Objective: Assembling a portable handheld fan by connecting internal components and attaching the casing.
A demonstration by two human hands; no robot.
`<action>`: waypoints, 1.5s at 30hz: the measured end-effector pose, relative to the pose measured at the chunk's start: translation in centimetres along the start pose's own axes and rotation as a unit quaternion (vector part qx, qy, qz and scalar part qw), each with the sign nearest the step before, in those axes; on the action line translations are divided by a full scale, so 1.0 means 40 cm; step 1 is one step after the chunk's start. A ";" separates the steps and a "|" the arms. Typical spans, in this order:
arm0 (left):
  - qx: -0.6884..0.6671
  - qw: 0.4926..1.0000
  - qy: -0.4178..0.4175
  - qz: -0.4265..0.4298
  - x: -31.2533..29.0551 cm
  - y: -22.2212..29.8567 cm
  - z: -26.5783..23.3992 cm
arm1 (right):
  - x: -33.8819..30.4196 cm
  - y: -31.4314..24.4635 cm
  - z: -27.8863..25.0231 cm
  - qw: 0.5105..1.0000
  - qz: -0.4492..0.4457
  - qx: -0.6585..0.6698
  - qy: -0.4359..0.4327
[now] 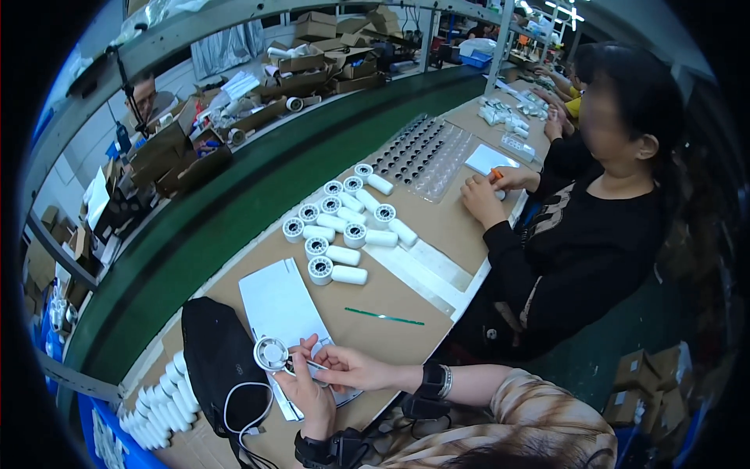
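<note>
My left hand (312, 397) is closed around a white round-headed device (271, 353), its ringed face turned upward above a white sheet. Fingers of my right hand (350, 368) are pinched together close beside it, at a thin pale piece too small to make out. The lower part of the device is hidden behind my fingers. Under both hands lies the white sheet or flat box (283, 297). Beyond it, several similar white devices (320, 270) with round spoked heads and stubby handles lie in rows.
A black pouch (215, 367) with a white cable (226, 406) lies left of my hands, beside stacked white cylinders (168, 402). A thin green strip (384, 316) rests on the cardboard-covered table. Farther off are a clear tray (426, 156), a green conveyor belt (258, 184) and a seated co-worker (578, 211).
</note>
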State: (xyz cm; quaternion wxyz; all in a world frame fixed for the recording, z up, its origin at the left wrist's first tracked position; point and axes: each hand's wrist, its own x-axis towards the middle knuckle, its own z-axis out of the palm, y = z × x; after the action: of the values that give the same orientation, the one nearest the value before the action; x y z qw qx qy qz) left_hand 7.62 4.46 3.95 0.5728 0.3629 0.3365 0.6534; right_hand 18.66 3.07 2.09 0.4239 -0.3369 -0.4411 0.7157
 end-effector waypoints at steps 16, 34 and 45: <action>-0.019 0.978 -0.155 -0.141 -0.063 -0.014 0.056 | -0.187 -0.092 -0.126 0.984 -0.047 -0.066 0.159; 0.031 0.971 -0.174 -0.159 -0.111 0.209 -0.079 | -0.181 -0.188 -0.573 0.913 -0.127 0.076 0.381; 0.129 0.918 -0.290 -0.239 -0.060 0.135 0.017 | -0.207 -0.194 -0.408 0.939 -0.140 0.073 0.304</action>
State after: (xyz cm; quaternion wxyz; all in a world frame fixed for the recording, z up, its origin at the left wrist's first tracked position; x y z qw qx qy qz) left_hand 5.67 1.46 8.69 0.7325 0.5159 0.3143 0.3138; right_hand 38.46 3.19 3.82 0.6575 -0.4411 -0.2806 0.5427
